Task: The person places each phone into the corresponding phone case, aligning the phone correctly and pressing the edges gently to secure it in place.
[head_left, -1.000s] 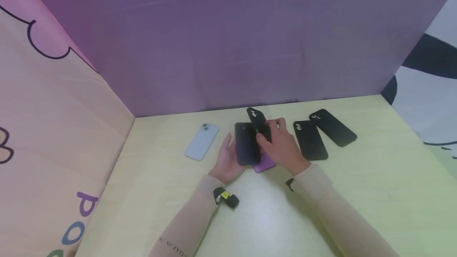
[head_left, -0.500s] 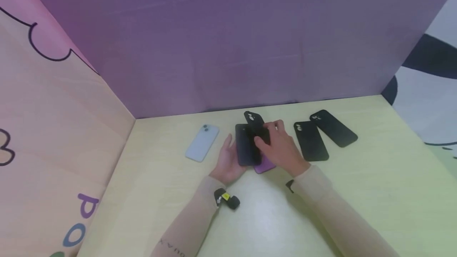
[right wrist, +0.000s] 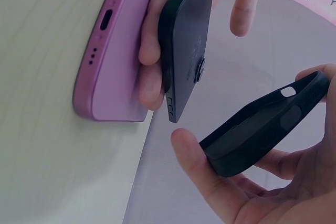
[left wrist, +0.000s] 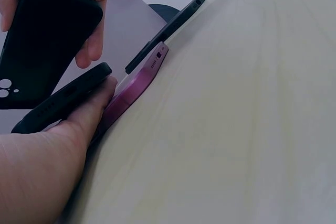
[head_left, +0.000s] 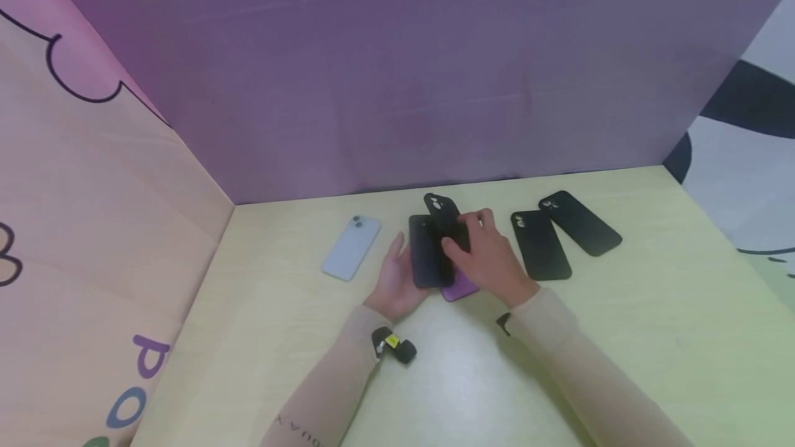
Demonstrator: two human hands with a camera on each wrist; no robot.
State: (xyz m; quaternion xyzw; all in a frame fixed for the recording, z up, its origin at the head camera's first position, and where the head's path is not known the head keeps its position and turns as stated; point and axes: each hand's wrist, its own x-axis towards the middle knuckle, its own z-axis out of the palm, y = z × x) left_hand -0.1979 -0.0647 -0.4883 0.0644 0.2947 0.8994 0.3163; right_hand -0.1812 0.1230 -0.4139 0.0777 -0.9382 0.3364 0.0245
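My left hand (head_left: 397, 287) carries a dark phone (head_left: 427, 261) on its fingers, palm up, with the thumb standing away from it. A camera bump (right wrist: 200, 70) shows on the phone's upward face in the right wrist view. Between thumb and fingers, my right hand (head_left: 497, 257) holds a black phone case (head_left: 442, 208) with camera cutouts. The case's hollow side faces the right wrist camera, and no phone is inside. In the head view it overlaps the dark phone; the right wrist view shows a gap between them. Under the left hand lies a purple phone (head_left: 461, 287), partly hidden.
A light blue phone (head_left: 351, 248) lies on the pale table (head_left: 273, 336) to the left. On the right are two more black phone cases, one upright (head_left: 542, 245) and one slanted (head_left: 580, 223), touching or overlapping. A purple wall (head_left: 397, 88) closes off the table's back.
Over the first half second, my right hand has shifted the case slightly left and lower, over the dark phone. Since then both hands look nearly still.
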